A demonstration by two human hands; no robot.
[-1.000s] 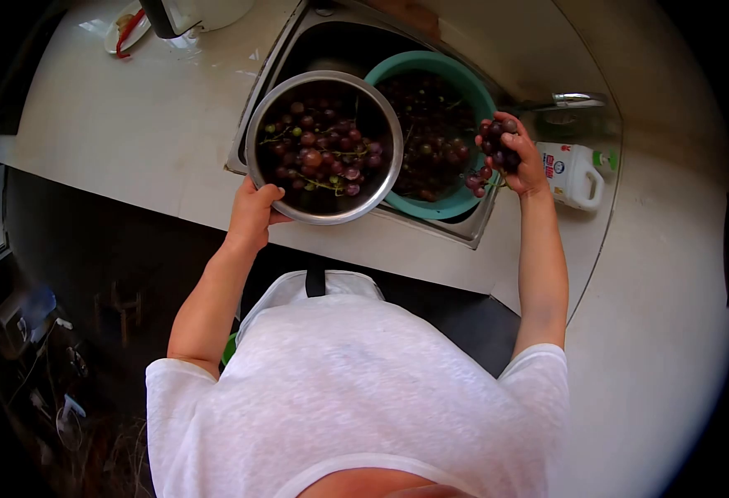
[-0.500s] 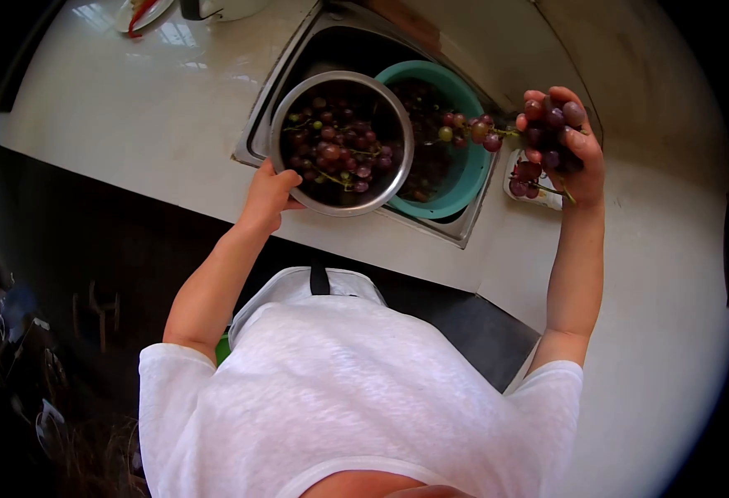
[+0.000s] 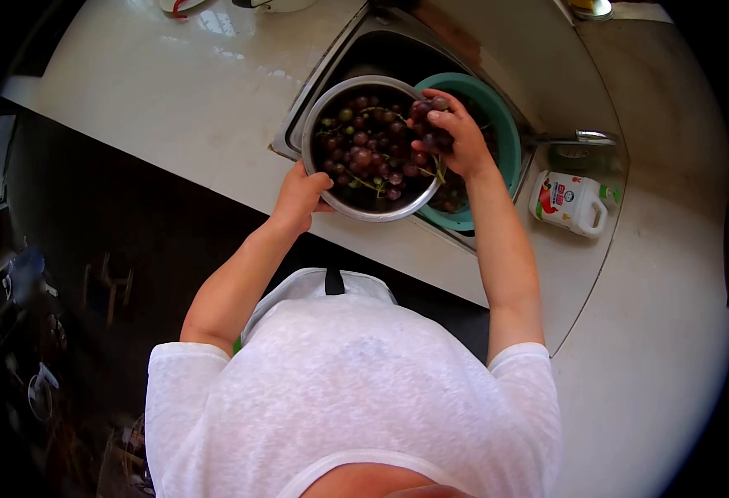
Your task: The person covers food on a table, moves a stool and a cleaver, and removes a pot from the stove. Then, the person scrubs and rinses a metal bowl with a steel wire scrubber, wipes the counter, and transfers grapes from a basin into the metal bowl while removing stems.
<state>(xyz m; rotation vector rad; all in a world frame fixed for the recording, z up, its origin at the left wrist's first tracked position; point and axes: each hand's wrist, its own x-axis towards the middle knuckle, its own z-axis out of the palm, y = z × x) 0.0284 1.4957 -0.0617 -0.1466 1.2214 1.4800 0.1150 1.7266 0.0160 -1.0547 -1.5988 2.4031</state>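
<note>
My left hand (image 3: 301, 197) grips the near left rim of a round metal bowl (image 3: 373, 217), thumb over the edge. Red and green grapes (image 3: 363, 156) on stems lie inside it. At the bowl's right side my right hand (image 3: 457, 137) is closed around a bunch of dark grapes (image 3: 432, 124), held over the rim. A teal basin (image 3: 509, 141) stands in the sink (image 3: 294, 137) behind the bowl, partly hidden by it and by my right forearm. Some grapes show in the basin.
A white jug with a green cap (image 3: 568, 203) lies on the counter right of the sink, near the faucet (image 3: 592, 138). A plate with something red (image 3: 183, 7) is at the far left. The countertop (image 3: 190, 108) runs left of the sink.
My right hand has moved left with its grapes, from over the right counter to the bowl's right side. The white jug and faucet now show. My left hand keeps its hold.
</note>
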